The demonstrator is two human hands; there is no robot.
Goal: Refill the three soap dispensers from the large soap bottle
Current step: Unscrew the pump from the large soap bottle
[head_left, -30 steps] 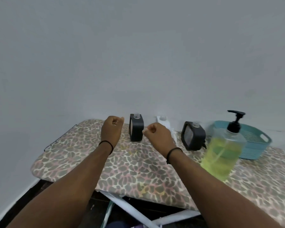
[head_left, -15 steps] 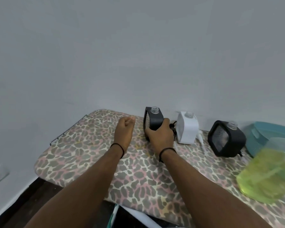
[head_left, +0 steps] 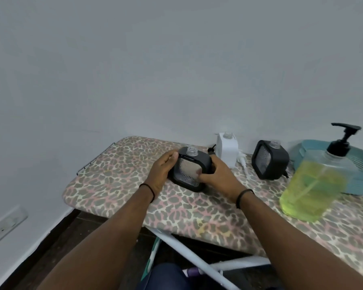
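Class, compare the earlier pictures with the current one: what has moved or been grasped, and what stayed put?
The black dispenser on the left came forward from the wall row, toward the person. The right hand took it first; now the left hand grips it too. The white dispenser, the other black dispenser, the large soap bottle and the blue basket stayed on the board.

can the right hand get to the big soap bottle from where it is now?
Probably yes. The right hand now holds the near black dispenser together with the left hand; it would have to let go first. The large soap bottle stands on its side, with bare board between.
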